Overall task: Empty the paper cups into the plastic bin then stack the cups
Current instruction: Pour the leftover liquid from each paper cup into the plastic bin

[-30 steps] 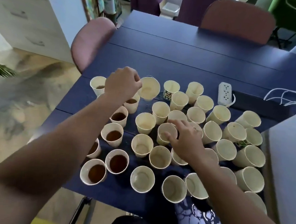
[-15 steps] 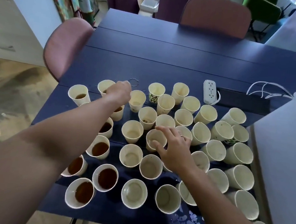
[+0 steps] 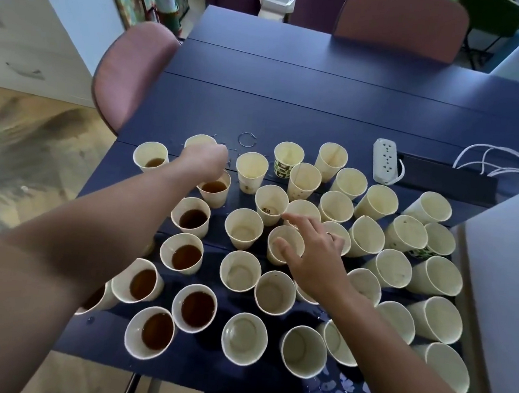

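Several paper cups stand packed on the dark blue table (image 3: 324, 107). Those on the left hold brown liquid, such as one cup (image 3: 191, 218); those in the middle and right are empty, some leaning. My left hand (image 3: 206, 159) is curled, knuckles up, over the rim of a full cup (image 3: 214, 192) and just left of an empty cup (image 3: 251, 171); its fingertips are hidden. My right hand (image 3: 312, 255) hovers with fingers spread, thumb and forefinger on either side of an empty cup (image 3: 285, 246). A pale plastic bin (image 3: 503, 283) stands at the right edge.
A white power strip (image 3: 385, 161) and white cables (image 3: 502, 162) lie behind the cups. Pink chairs stand at the left (image 3: 131, 70) and far side (image 3: 402, 20). Spilled drops (image 3: 337, 390) wet the table's near edge. A wet ring mark (image 3: 247, 139) shows behind the cups.
My left hand set the tilted empty cup down upright in the back row and drew away to its left. My right hand opened its fingers over the middle cup.
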Demonstrator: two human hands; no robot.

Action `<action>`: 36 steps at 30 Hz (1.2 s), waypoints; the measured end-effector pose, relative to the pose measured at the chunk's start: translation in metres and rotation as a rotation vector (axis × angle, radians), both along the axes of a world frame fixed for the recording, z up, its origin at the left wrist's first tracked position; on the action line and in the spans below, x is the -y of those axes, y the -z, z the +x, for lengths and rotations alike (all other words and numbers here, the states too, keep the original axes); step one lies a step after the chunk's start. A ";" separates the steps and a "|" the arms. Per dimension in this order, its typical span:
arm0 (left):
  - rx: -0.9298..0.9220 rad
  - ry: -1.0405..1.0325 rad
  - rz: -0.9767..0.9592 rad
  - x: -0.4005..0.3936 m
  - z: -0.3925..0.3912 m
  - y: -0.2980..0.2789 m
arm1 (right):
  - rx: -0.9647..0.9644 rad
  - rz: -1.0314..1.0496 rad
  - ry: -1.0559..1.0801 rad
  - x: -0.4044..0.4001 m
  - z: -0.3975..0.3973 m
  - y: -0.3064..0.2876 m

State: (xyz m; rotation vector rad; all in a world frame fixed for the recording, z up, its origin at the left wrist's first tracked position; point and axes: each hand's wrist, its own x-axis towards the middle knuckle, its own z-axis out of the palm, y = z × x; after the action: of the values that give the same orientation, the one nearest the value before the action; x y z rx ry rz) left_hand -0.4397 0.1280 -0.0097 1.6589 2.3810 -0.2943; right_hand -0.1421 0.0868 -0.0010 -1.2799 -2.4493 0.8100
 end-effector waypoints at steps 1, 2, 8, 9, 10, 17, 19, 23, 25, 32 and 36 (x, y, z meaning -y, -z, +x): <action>0.003 -0.015 0.027 0.001 -0.002 0.001 | 0.000 -0.002 -0.002 0.000 0.000 0.000; 0.008 -0.034 0.046 0.002 -0.003 0.002 | 0.001 -0.003 -0.003 0.000 0.000 -0.001; 0.003 -0.100 0.080 0.013 -0.003 -0.012 | -0.005 -0.013 0.000 -0.002 0.004 -0.003; 0.002 -0.107 0.094 0.014 -0.003 -0.015 | -0.005 -0.015 0.000 -0.002 0.004 -0.003; 0.002 -0.113 0.113 0.015 -0.003 -0.019 | -0.006 -0.017 -0.002 -0.002 0.004 -0.004; 0.089 -0.211 0.250 0.029 0.011 -0.070 | -0.071 -0.063 -0.023 -0.001 0.003 -0.011; 0.162 -0.224 0.289 0.036 0.021 -0.088 | -0.104 -0.081 -0.035 -0.001 0.001 -0.015; 0.297 -0.233 0.340 0.053 0.057 -0.122 | -0.204 -0.128 -0.074 0.002 0.002 -0.030; 0.357 -0.232 0.356 0.062 0.080 -0.135 | -0.266 -0.155 -0.076 0.004 0.004 -0.037; 0.511 -0.210 0.423 0.082 0.181 -0.155 | -0.479 -0.162 0.046 0.008 0.037 -0.056; 0.543 -0.186 0.487 0.080 0.232 -0.164 | -0.549 -0.148 0.142 0.010 0.068 -0.066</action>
State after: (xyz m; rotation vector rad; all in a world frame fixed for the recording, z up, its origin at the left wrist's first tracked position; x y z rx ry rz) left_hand -0.2073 0.0481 0.1547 1.4170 2.2430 0.7280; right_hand -0.0737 0.0764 0.0654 -1.0800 -1.8754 1.1418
